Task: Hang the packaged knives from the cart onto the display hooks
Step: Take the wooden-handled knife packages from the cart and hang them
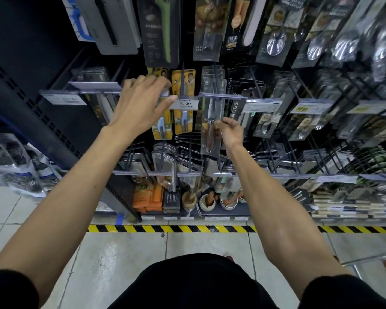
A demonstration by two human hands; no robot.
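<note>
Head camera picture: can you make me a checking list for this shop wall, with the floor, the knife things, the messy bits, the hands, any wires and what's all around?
Surface: pale, shiny floor tiles; a yellow-black stripe runs along the rack.
Job's things: one clear packaged knife with a wooden handle, its top up at a display hook; whether it is threaded on is hidden.
Clutter: nothing seen.
Hands: right hand pinches the packaged knife's side; left hand pinches the end of the 8.00 price label.
Cables: nothing seen.
Surroundings: yellow knife packs, ladles, mortar bowls on the bottom shelf, a metal rim at lower right, maybe the cart.
</note>
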